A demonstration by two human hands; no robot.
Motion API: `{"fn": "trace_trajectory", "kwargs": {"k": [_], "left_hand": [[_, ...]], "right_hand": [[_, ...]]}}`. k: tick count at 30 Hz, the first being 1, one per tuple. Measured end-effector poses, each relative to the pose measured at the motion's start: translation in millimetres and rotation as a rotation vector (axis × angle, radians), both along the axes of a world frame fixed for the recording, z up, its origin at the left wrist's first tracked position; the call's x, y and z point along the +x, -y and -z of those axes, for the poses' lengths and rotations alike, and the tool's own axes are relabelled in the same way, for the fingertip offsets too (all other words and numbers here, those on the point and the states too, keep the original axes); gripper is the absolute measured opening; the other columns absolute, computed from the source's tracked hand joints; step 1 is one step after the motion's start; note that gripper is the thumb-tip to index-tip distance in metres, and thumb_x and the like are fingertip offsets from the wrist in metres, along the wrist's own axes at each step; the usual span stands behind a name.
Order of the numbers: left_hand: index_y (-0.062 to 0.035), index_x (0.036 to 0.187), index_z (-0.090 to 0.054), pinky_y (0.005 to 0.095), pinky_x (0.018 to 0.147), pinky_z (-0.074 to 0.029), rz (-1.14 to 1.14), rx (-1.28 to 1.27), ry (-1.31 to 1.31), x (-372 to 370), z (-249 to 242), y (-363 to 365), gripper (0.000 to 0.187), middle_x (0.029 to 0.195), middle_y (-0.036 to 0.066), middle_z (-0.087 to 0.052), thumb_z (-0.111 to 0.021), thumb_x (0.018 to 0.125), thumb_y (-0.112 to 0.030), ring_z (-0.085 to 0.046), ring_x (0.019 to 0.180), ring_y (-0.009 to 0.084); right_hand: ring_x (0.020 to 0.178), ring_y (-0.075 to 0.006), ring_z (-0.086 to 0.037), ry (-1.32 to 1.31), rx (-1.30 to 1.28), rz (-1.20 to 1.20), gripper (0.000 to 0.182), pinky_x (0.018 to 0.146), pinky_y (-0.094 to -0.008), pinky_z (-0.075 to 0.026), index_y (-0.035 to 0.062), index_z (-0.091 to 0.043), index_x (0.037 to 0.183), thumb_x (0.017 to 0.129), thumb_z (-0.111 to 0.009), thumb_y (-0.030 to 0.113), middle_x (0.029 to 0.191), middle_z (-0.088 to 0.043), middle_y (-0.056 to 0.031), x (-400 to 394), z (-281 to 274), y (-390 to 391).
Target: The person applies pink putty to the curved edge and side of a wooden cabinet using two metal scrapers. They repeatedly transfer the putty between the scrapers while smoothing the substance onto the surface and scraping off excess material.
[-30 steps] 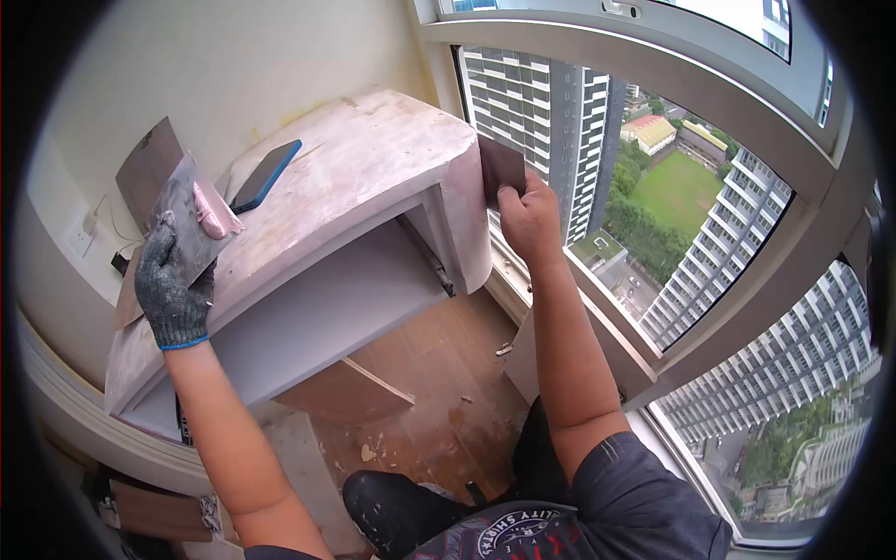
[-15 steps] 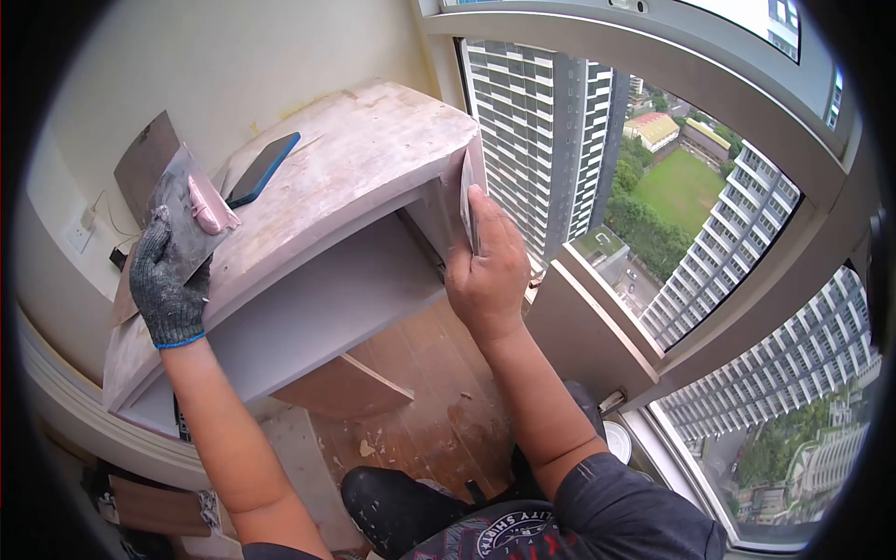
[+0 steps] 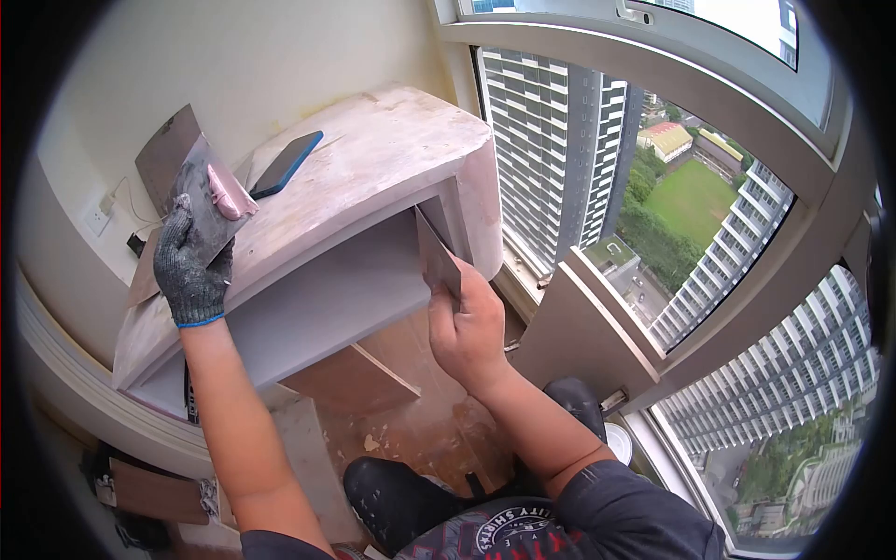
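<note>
My left hand [image 3: 193,271], in a dark knitted glove with a blue cuff, grips a grey metal sheet [image 3: 207,226] over the left end of the cabinet. A lump of pink putty [image 3: 230,194] sits on that sheet. Bare, my right hand [image 3: 469,325] is closed around a thin flat scraper [image 3: 437,257], whose blade points up at the front inner edge of the cabinet's right side. The cabinet [image 3: 383,131] has a pinkish, patchy coating on its top and rounded right corner, and its front is an open compartment.
A phone with a blue edge [image 3: 289,162] lies on the cabinet top, near the wall. Beneath the compartment, a brown board [image 3: 350,381] rests above the stained floor [image 3: 411,439]. At right, a panel [image 3: 579,336] stands below the tall window. A white round lid [image 3: 617,442] is by my knee.
My right hand has brought the scraper from the outer right corner leftward and down to the opening's inner edge. The view has shifted slightly; the left hand still holds the sheet.
</note>
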State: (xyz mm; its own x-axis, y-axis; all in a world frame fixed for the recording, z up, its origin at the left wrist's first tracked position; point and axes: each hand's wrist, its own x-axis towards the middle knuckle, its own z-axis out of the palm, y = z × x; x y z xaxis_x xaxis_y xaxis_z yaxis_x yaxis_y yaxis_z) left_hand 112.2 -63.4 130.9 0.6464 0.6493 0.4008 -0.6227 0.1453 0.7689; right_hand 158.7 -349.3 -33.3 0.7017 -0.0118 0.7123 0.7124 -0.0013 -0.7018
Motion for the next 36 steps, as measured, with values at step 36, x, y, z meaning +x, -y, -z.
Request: {"fn": "trace_trajectory", "kwargs": {"k": [36], "left_hand": [[0.0043, 0.139, -0.048, 0.0411, 0.102, -0.050, 0.515, -0.592, -0.133, -146.1, 226.7, 159.6, 0.048, 0.132, 0.015, -0.060, -0.051, 0.097, -0.019, -0.061, 0.118, 0.0269]], "right_hand": [[0.074, -0.0277, -0.064, -0.280, -0.739, -0.365, 0.014, 0.073, -0.0342, -0.052, 0.0021, -0.067, 0.105, 0.093, -0.063, 0.008, 0.084, -0.069, -0.0088, -31.7, 89.3, 149.5]]}}
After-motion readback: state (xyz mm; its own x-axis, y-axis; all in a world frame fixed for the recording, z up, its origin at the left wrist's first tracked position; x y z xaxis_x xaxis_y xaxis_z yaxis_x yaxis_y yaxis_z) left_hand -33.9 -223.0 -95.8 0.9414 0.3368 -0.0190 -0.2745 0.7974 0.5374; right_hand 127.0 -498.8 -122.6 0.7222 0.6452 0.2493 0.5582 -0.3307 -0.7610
